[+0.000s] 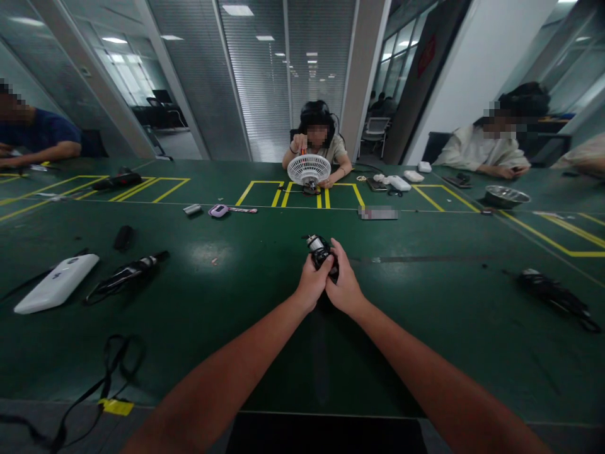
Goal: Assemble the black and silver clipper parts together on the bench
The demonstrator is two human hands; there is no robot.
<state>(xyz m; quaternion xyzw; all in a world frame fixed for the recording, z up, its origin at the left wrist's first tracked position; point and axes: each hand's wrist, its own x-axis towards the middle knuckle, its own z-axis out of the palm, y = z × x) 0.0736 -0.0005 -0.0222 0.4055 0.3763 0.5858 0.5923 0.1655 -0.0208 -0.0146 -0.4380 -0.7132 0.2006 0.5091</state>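
My left hand (311, 284) and my right hand (344, 284) meet over the green table (265, 302), both wrapped round a small black device with a silver cylindrical end (319, 249). The silver end sticks up and away from me, above my thumbs. The lower part of the device is hidden by my fingers.
A white power bank (57, 282) and a black tool (127, 272) lie at left, a black cable (108, 366) near the front edge, and a black bundle (553, 295) at right. Across the table a person holds a white fan grille (309, 169). Other people sit at far left and right, near a metal bowl (505, 197).
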